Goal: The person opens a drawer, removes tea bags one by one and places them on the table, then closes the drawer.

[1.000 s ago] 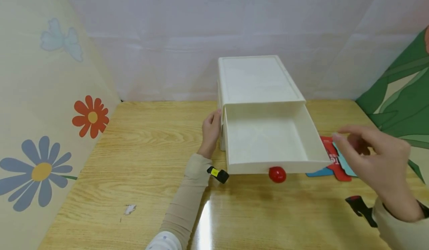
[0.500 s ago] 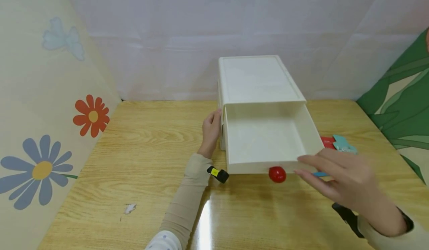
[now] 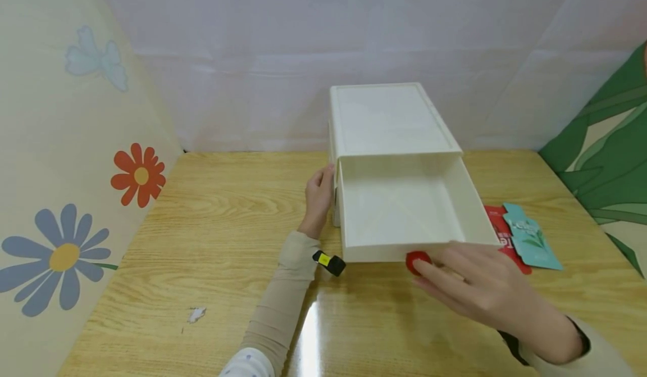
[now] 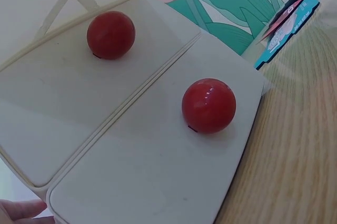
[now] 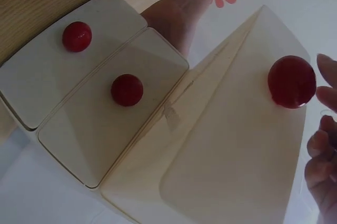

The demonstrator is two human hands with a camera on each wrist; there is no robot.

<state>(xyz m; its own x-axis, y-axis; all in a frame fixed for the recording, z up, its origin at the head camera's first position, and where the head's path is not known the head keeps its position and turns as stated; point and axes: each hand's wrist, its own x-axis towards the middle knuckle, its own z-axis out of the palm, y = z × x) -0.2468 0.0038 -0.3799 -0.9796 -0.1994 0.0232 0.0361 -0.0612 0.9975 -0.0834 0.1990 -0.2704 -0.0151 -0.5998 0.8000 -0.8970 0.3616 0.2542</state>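
Near the wooden table's [image 3: 237,208] back edge, a white plastic cabinet [image 3: 394,118] is standing, its top drawer [image 3: 374,253] jutting out. The left hand [image 3: 318,197] is resting against its side, fingers unclenched; the right hand [image 3: 485,281], fingers loosely bent, is hovering beside a glossy round red knob [image 5: 291,82].

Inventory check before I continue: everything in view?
Table: one, wood, foreground
Cabinet: one, white, on table
Drawers: three, white, top open, others shut
Knobs: three, red, one per drawer
Packets: at least two, red, teal, right of cabinet
Mark: one, whitish, table's front left
Backdrop: one, whitish, behind
Painted panels: two, multicoloured, flanking table
Wrist devices: two, black, on wrists
Sleeves: two, beige, both arms
Left hand: one, against cabinet's left
Right hand: one, beside top knob
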